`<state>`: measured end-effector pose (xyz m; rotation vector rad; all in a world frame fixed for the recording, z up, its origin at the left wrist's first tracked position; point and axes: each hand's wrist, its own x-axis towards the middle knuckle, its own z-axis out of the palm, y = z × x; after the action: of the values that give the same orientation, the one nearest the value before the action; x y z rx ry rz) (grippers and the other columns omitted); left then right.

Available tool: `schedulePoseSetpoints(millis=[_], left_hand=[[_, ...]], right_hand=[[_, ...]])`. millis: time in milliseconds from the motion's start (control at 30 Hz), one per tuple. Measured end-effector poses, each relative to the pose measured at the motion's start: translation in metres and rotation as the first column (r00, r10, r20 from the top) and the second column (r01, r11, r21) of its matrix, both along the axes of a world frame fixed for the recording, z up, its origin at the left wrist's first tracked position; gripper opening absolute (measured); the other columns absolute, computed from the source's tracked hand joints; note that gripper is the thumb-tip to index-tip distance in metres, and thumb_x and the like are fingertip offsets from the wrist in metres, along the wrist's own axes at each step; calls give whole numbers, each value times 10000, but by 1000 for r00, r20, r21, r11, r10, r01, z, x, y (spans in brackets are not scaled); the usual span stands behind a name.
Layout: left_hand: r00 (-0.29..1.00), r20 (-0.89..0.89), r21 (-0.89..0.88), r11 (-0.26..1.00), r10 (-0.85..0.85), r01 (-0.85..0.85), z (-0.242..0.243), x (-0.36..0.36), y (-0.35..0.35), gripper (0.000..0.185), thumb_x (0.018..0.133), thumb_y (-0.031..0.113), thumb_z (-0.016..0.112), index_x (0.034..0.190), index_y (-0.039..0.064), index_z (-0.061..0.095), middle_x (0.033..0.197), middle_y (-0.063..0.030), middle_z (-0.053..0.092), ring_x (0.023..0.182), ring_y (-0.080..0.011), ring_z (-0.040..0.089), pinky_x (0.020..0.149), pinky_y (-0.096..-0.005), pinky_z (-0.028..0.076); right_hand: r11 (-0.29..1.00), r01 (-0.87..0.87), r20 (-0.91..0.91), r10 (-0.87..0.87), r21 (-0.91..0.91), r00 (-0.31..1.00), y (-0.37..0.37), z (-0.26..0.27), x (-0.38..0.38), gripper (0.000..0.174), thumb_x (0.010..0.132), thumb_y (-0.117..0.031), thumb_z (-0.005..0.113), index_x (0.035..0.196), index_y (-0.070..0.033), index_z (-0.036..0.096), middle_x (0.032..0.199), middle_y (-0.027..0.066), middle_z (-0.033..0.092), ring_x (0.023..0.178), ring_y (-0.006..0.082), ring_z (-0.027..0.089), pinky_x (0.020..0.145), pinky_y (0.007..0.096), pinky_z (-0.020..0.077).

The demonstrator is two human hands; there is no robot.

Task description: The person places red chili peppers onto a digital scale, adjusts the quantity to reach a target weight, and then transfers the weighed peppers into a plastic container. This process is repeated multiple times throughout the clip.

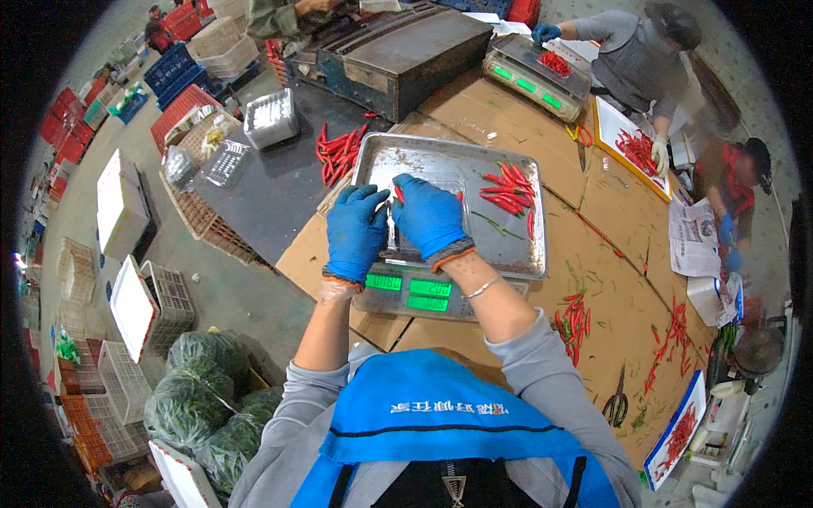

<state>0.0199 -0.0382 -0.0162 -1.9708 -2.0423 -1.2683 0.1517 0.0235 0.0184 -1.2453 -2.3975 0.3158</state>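
Observation:
A metal tray (508, 260) rests on a digital scale (413, 296) with lit green displays. Over the tray's left part my right hand (427, 214), in a blue glove, has a red chili pepper (399, 193) at its fingertips. My left hand (357, 222), also blue-gloved, is beside it with fingers curled; whether it grips anything is hidden. Beneath both hands lies a clear plastic box (456, 181), partly covered. Red chili peppers (511, 190) and green stems (497, 225) lie in the tray's right part. Another pile of chili peppers (339, 152) sits just left of the tray.
Clear plastic boxes (271, 119) stand at the far left of the table. A large metal case (406, 57) is behind the tray. Scissors (616, 403) and loose chilies (573, 327) lie on the cardboard to the right. Co-workers handle chilies at a second scale (537, 82) and white tray.

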Motion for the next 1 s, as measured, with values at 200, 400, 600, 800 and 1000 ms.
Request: schedulePoseSetpoints(millis=[200,400,600,800,1000], left_hand=[[998,-68,13,1000,6,-5,0,5,0,238,802,115,666,1030,72,717,1094,-146,672,1035,-356,603,892,-422,490],[997,-73,15,1000,2,-1,1,5,2,228,827,130,648,1034,60,712,1086,-157,670,1034,-357,599,894,-424,486],[999,-41,-11,1000,-10,10,3,6,6,278,847,204,653,1084,64,690,1108,-158,659,1050,-363,588,915,-435,474],[981,-194,24,1000,8,-4,1,5,4,313,847,245,656,1116,87,675,1144,-153,645,1050,-385,576,892,-453,477],[999,-45,-40,999,-5,3,6,5,5,261,868,187,631,1091,64,688,1106,-171,658,1062,-385,576,950,-445,452]], right_hand=[[999,46,-112,-48,-19,993,9,-8,29,279,864,-299,594,1064,-113,652,936,162,691,862,334,673,736,441,533],[953,267,209,-294,146,933,57,-15,132,187,791,-244,649,896,-95,691,942,158,673,856,335,651,752,438,524],[957,230,259,-271,178,927,55,-20,144,124,755,-197,680,839,-107,679,876,143,668,813,331,648,723,437,526],[996,29,-6,-28,85,1000,37,24,121,137,788,-184,656,889,-93,652,861,121,657,782,311,648,673,385,530],[741,-565,66,584,363,809,44,17,38,133,847,-202,576,911,-134,671,850,120,662,762,307,655,662,411,531]])
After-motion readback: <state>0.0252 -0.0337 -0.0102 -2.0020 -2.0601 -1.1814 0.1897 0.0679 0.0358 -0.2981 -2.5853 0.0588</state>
